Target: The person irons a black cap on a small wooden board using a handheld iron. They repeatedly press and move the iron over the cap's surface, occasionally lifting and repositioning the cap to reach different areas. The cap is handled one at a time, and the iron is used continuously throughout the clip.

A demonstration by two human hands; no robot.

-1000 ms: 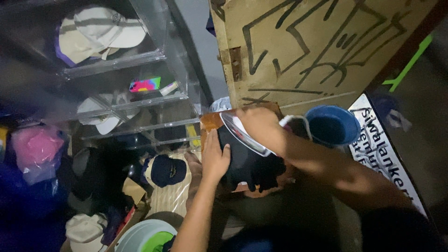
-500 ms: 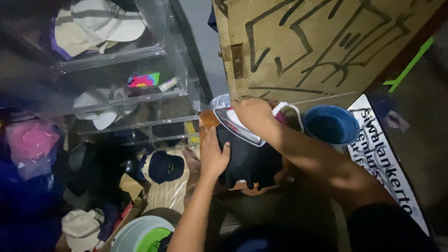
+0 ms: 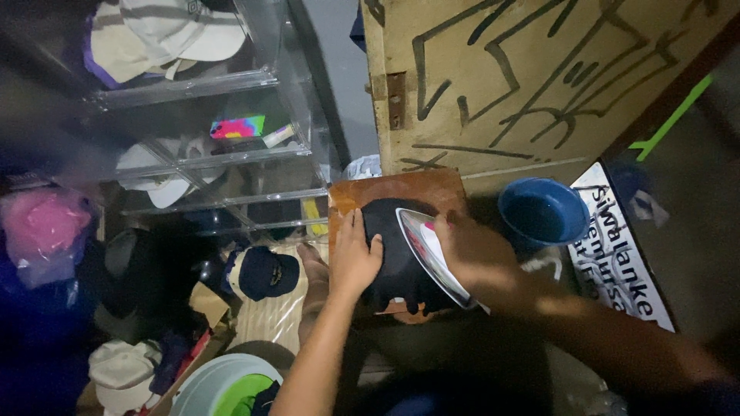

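Two hands are seen at work on one dark cap [image 3: 401, 254], which lies on a brown board [image 3: 401, 192] near the middle of the view. The cap is being pressed with an iron [image 3: 435, 258]; how much of its surface is already pressed cannot be told, since the fabric is dark and partly covered.

Further left, clear plastic shelves [image 3: 231, 154] are stacked. Pale caps [image 3: 162, 35] are held in the top compartment, a small multicoloured item [image 3: 237, 126] lies in the middle one, and another pale cap [image 3: 154, 173] is stored below it. Beneath the shelves a navy cap [image 3: 266, 271] rests on a striped cloth [image 3: 270, 316], and a pale round tub [image 3: 220, 385] with a green inside is placed at the lower edge; its contents cannot be made out.

The left hand [image 3: 354, 258] is laid flat on the left side of the dark cap, fingers extended and pressing, not clenched. The right hand [image 3: 474, 258] is closed around the handle of the iron, whose shiny sole is tilted against the right side of the cap.

Further right, a blue bowl [image 3: 542, 212] stands just beside the board; whether it holds water cannot be told. A white sign [image 3: 617, 254] lies beyond it.
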